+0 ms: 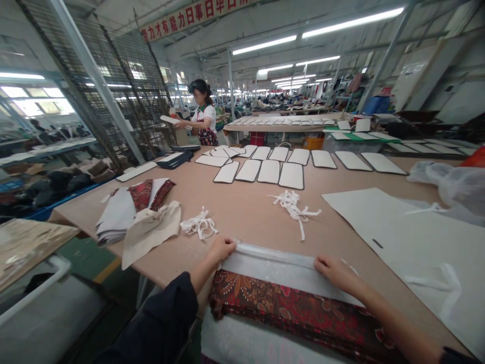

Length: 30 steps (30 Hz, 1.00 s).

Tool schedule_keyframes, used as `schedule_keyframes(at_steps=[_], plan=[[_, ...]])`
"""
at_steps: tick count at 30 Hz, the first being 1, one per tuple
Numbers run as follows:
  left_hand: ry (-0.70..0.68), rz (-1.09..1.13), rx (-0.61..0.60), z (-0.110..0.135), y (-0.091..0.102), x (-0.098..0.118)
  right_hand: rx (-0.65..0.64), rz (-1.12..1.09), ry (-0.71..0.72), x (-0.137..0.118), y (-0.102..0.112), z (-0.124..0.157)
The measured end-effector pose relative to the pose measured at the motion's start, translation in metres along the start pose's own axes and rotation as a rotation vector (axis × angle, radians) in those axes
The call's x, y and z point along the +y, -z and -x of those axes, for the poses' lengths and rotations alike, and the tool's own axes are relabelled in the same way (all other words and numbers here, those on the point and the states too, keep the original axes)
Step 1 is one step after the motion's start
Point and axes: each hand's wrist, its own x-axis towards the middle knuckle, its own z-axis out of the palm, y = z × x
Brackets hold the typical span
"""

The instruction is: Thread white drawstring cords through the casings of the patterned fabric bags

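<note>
My left hand point(223, 249) is closed in a pinch on the left end of a translucent white strip point(273, 254). Farther right, my right hand point(333, 269) pinches the same strip, which is stretched between the two. The strip runs along the top edge of a white sheet point(265, 272). Below it lies a folded dark red and brown patterned fabric point(288, 308), partly covered by my right forearm. More white material point(242, 336) shows under the fabric at the table's near edge.
Loose white ties lie in a left bunch point(200, 223) and a right bunch point(293, 205). White dark-edged panels point(269, 172) line the table's back. A fabric stack point(117, 215) is at left, a large white sheet point(409, 242) at right. A co-worker point(204, 116) stands beyond, holding a panel.
</note>
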Motion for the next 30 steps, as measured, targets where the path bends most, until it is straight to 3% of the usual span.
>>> schedule_keyframes(at_steps=[6,20,25,27,30], plan=[[-0.123,-0.298,0.061,-0.005,-0.004,-0.005,0.001,0.041,-0.031,0.001,-0.006,-0.004],[-0.212,-0.875,0.125,0.000,-0.017,0.000,-0.029,0.089,-0.099,-0.003,-0.006,-0.009],[-0.540,-1.175,0.160,0.007,-0.021,0.010,-0.021,0.115,-0.106,-0.009,-0.001,-0.007],[-0.666,-1.263,0.084,0.009,-0.022,0.014,-0.024,0.117,-0.120,-0.011,0.000,-0.007],[-0.740,-1.363,-0.041,0.011,-0.024,0.016,-0.020,0.130,-0.144,-0.013,0.002,-0.010]])
